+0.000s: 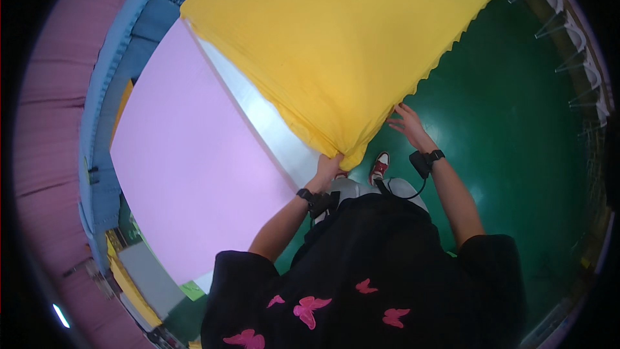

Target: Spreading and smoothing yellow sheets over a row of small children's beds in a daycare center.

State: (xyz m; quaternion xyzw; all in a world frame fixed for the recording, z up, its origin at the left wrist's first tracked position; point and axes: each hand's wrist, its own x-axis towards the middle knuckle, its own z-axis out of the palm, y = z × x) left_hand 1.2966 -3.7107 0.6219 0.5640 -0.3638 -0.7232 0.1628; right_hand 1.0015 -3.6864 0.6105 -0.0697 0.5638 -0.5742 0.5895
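Yellow cloth [349,45] lies on a white table [258,106] over shiny green floor [510,123]. Left hand [328,168] pinches the cloth's wrinkly near corner; right hand [411,126], fingers apart, is by its wavy edge.

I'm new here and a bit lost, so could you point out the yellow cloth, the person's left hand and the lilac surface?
Yellow cloth [349,39]: head view, on the middle of its broad spread.
Left hand [327,168]: head view, on the back of the hand.
Lilac surface [200,148]: head view, on its bare middle.
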